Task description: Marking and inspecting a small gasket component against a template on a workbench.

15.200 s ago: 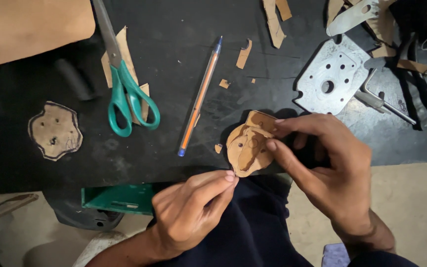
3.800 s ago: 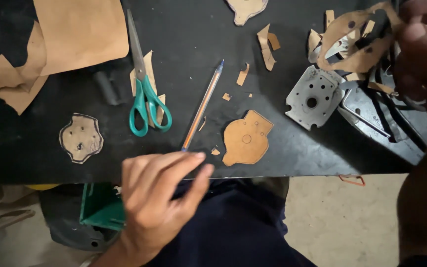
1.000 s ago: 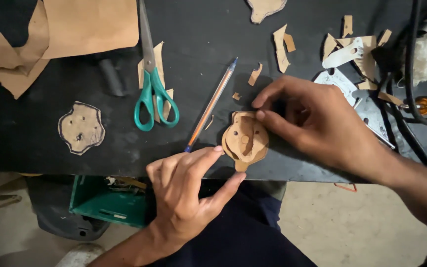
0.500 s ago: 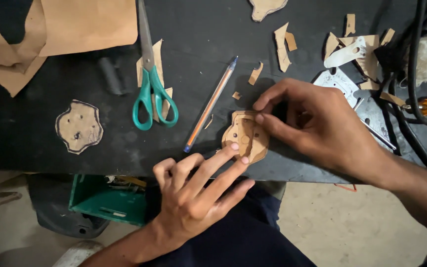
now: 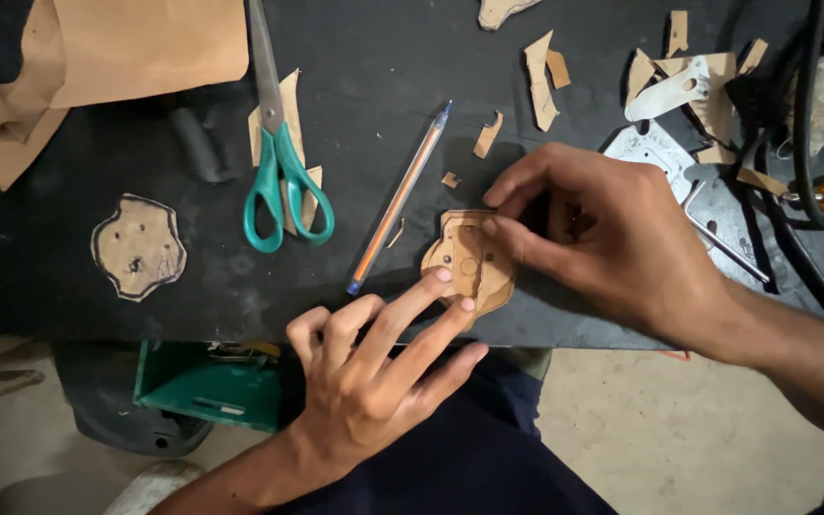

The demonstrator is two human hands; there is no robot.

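Both hands' grip released — fingertips pressing cardboard cutout (image 5: 469,263), left hand (image 5: 374,377) now touching it

cutout (image 5: 469,265) on tabletop (image 5: 383,57) at near edge, between left hand (image 5: 374,372) and right hand (image 5: 612,238) | pen (image 5: 399,198) just left of it | scissors (image 5: 278,162) further left | second cutout (image 5: 137,246) far left | metal plate (image 5: 655,153) right, behind right hand

No packages, labels, signs or screens in view
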